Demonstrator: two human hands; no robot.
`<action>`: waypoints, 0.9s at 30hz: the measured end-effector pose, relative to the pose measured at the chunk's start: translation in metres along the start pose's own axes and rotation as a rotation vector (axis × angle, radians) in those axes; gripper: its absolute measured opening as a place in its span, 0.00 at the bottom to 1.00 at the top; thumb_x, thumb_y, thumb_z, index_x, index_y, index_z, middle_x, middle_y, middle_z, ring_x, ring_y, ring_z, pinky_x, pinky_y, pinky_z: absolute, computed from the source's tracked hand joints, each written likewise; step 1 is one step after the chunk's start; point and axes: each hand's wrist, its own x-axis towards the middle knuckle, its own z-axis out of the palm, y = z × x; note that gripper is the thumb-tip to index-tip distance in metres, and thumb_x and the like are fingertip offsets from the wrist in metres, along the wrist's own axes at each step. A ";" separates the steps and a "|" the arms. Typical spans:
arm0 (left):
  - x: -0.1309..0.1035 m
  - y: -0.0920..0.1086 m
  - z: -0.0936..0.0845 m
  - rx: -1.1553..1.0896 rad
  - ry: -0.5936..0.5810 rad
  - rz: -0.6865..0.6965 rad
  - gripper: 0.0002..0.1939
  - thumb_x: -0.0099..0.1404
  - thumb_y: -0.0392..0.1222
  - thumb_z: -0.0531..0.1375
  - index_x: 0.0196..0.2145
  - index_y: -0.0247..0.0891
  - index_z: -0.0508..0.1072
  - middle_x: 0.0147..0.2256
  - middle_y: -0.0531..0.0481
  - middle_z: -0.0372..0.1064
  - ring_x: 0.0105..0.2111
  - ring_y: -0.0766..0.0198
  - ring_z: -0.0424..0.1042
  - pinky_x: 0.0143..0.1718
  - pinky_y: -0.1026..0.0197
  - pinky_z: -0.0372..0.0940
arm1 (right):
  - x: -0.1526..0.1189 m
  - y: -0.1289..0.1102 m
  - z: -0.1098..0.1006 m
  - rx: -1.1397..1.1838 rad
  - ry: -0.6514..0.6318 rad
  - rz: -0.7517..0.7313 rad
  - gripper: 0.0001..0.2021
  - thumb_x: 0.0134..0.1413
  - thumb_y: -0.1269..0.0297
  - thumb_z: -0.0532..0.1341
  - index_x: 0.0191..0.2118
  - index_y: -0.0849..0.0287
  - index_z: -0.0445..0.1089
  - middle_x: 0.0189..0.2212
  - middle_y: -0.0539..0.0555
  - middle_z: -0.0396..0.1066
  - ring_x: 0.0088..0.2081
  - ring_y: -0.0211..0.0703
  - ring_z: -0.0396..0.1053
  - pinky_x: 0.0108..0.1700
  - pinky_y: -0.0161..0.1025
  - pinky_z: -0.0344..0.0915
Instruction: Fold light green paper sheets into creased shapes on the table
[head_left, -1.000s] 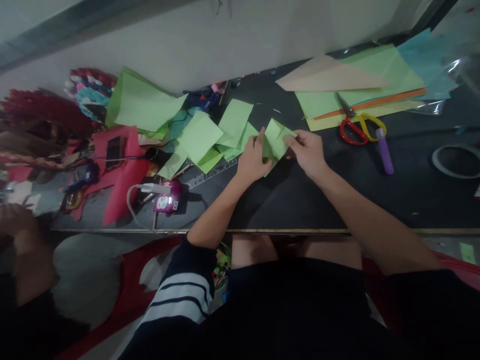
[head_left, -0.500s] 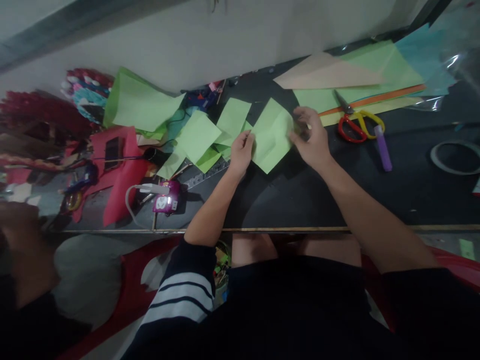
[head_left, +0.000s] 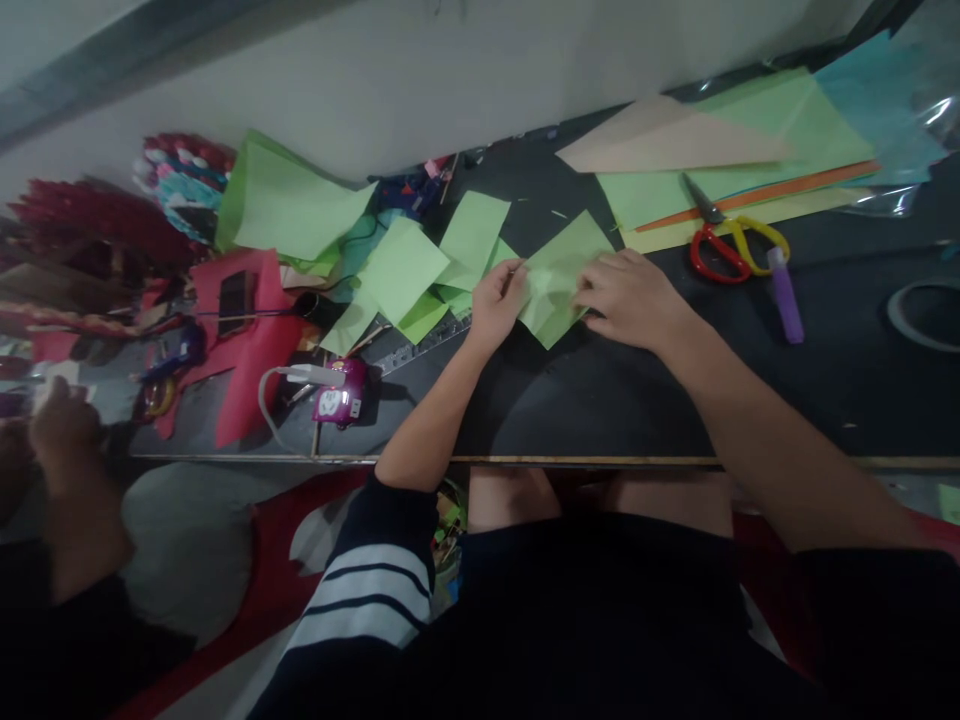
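Over the dark counter (head_left: 570,405), my left grip (head_left: 496,305) pinches a green paper square (head_left: 564,252), creased but not folded closed, while my right grip (head_left: 628,300) touches its opposite side (clamped or loose, I can't tell), near other green sheets (head_left: 406,265).

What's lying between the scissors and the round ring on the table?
In the head view, a purple tube lies between them, its upper end by the scissors.

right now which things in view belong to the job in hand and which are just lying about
Belong, apparently:
green sheet, held by the left hand, with the right hand at its right side
perhaps loose green pieces

Lying about, apparently:
scissors
purple tube
red paper
purple box
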 end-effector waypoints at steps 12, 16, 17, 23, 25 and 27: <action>0.000 -0.004 0.003 -0.431 0.092 -0.286 0.09 0.67 0.46 0.73 0.40 0.40 0.83 0.36 0.51 0.79 0.42 0.60 0.81 0.48 0.58 0.76 | -0.049 0.001 -0.001 0.069 0.515 0.080 0.18 0.74 0.62 0.58 0.30 0.48 0.78 0.35 0.51 0.86 0.38 0.48 0.84 0.43 0.48 0.79; -0.004 0.010 -0.001 -0.523 0.117 -0.365 0.12 0.64 0.44 0.76 0.41 0.37 0.83 0.38 0.47 0.81 0.50 0.53 0.82 0.55 0.52 0.77 | -0.052 0.009 0.004 0.153 0.589 0.140 0.15 0.72 0.57 0.62 0.31 0.46 0.78 0.34 0.48 0.86 0.39 0.49 0.85 0.50 0.50 0.82; -0.005 0.012 -0.002 -0.526 0.121 -0.368 0.12 0.63 0.44 0.76 0.41 0.36 0.83 0.38 0.46 0.81 0.51 0.51 0.82 0.55 0.51 0.77 | -0.053 0.011 0.005 0.185 0.590 0.168 0.15 0.72 0.56 0.62 0.31 0.45 0.78 0.34 0.48 0.86 0.40 0.50 0.85 0.51 0.51 0.82; -0.006 0.008 -0.002 -0.390 0.088 -0.279 0.11 0.68 0.47 0.72 0.43 0.38 0.83 0.39 0.46 0.81 0.44 0.55 0.83 0.47 0.51 0.81 | -0.057 0.016 -0.002 0.337 0.447 0.445 0.18 0.71 0.45 0.60 0.30 0.42 0.78 0.34 0.51 0.84 0.48 0.58 0.83 0.60 0.60 0.78; -0.006 0.002 -0.002 -0.315 0.084 -0.202 0.11 0.68 0.50 0.72 0.41 0.40 0.83 0.37 0.48 0.80 0.42 0.57 0.83 0.43 0.53 0.81 | -0.055 0.015 -0.004 0.335 0.411 0.469 0.19 0.72 0.46 0.58 0.30 0.42 0.78 0.35 0.52 0.85 0.50 0.58 0.83 0.64 0.62 0.75; -0.007 -0.002 -0.002 -0.246 0.083 -0.132 0.12 0.67 0.52 0.72 0.39 0.41 0.84 0.35 0.50 0.79 0.40 0.58 0.82 0.40 0.56 0.79 | -0.052 0.013 -0.003 0.319 0.394 0.403 0.20 0.73 0.51 0.58 0.29 0.42 0.78 0.37 0.51 0.85 0.51 0.57 0.82 0.65 0.64 0.72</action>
